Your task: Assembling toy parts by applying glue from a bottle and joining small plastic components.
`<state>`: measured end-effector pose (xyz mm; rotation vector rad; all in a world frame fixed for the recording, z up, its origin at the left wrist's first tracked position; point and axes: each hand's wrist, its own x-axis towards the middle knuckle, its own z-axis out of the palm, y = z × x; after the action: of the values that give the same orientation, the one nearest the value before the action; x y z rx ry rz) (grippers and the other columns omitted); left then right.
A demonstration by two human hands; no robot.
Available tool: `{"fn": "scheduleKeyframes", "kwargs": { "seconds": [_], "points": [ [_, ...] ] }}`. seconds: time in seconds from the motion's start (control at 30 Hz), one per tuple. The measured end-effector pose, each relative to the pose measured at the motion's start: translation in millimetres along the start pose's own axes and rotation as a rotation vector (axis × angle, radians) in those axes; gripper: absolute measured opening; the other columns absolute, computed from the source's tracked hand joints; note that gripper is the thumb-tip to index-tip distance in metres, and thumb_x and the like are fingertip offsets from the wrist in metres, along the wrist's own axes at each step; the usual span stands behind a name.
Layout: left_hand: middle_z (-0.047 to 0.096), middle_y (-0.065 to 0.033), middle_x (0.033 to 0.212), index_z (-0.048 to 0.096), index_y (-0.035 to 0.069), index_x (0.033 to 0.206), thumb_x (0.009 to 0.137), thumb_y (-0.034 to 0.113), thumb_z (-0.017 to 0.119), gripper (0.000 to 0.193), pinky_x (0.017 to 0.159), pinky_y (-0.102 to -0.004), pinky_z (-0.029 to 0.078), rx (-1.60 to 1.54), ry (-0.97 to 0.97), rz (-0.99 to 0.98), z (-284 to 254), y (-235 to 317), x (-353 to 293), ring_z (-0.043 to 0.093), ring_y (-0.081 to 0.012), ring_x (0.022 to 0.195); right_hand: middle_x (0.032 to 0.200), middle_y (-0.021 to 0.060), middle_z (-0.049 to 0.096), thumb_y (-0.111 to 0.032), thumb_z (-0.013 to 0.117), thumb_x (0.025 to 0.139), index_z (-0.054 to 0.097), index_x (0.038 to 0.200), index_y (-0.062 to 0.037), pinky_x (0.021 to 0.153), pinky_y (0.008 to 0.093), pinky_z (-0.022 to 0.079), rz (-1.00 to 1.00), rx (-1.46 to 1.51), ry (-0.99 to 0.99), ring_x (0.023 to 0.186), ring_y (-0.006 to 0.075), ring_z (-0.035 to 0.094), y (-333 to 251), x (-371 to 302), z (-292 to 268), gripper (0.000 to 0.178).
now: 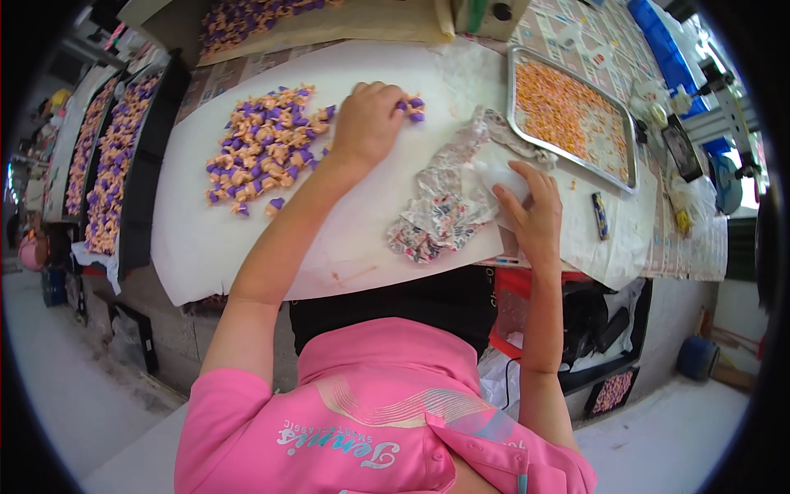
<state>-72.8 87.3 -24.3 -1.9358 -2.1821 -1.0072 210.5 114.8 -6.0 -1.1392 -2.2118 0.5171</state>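
My left hand (370,123) is over the white sheet (329,267) with its fingers curled down. Its fingertips are partly hidden, so what they pinch does not show. A few small peach-and-purple figures (414,108) lie against its right side, and a large heap of the same figures (265,146) spreads to its left. My right hand (539,210) curves its thumb and fingers round a smooth white object (496,176) whose kind I cannot make out. A crumpled floral cloth (448,202) lies just left of that hand.
A metal tray (576,160) with many small orange pieces stands at the right. Beyond it are a phone on a stand (681,148) and a dark tube (600,216). Black crates (140,165) of figures stand at the left. A box (329,41) with more figures sits at the back.
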Motion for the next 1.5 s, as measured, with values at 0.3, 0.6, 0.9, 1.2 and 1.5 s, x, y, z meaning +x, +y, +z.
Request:
{"fn": "scheduleKeyframes", "kwargs": {
  "seconds": [0.3, 0.6, 0.9, 1.2, 1.5],
  "points": [
    [0.054, -0.0047, 0.076, 0.061, 0.003, 0.094, 0.081, -0.001, 0.062, 0.014, 0.059, -0.0264, 0.047, -0.653, 0.098, -0.103, -37, 55, -54, 0.057, -0.0146, 0.069, 0.094, 0.0028, 0.059, -0.006, 0.073, 0.079, 0.059, 0.106, -0.0011, 0.08, 0.0258, 0.046, 0.165, 0.381, 0.008, 0.089, 0.0124, 0.056, -8, -16, -8, 0.03],
    [0.054, 0.0014, 0.09, 0.058, 0.001, 0.104, 0.087, -0.003, 0.06, 0.018, 0.067, -0.0183, 0.046, -0.887, -0.287, -0.286, -23, 93, -89, 0.053, -0.0038, 0.078, 0.098, 0.0046, 0.058, -0.008, 0.07, 0.081, 0.057, 0.107, -0.0008, 0.068, 0.0241, 0.045, 0.373, 0.876, 0.153, 0.079, 0.0114, 0.055, -13, -25, -18, 0.03],
    [0.059, -0.0018, 0.092, 0.06, -0.002, 0.105, 0.085, -0.002, 0.064, 0.02, 0.074, -0.0216, 0.05, -1.355, -0.222, -0.57, -38, 93, -95, 0.056, -0.0063, 0.081, 0.094, 0.0035, 0.059, -0.014, 0.077, 0.078, 0.059, 0.103, -0.0002, 0.071, 0.0222, 0.044, 0.229, 0.902, 0.275, 0.081, 0.0095, 0.055, -37, -47, -26, 0.034],
    [0.061, -0.0034, 0.099, 0.059, 0.0, 0.106, 0.084, -0.003, 0.067, 0.023, 0.08, -0.022, 0.05, -1.419, -0.156, -0.66, -23, 95, -122, 0.059, -0.0085, 0.088, 0.089, 0.0078, 0.059, -0.017, 0.08, 0.075, 0.062, 0.097, 0.0005, 0.068, 0.0276, 0.043, 0.004, 0.568, 0.189, 0.077, 0.0171, 0.055, -52, -61, -22, 0.034],
    [0.06, -0.0013, 0.096, 0.059, 0.001, 0.106, 0.083, -0.003, 0.069, 0.025, 0.08, -0.021, 0.048, -1.414, -0.138, -0.653, -17, 92, -125, 0.058, -0.0072, 0.088, 0.083, 0.0082, 0.062, -0.019, 0.082, 0.073, 0.066, 0.096, -0.0019, 0.062, 0.028, 0.044, -0.003, 0.461, 0.179, 0.071, 0.0181, 0.055, -58, -62, -13, 0.033]
  ]
}}
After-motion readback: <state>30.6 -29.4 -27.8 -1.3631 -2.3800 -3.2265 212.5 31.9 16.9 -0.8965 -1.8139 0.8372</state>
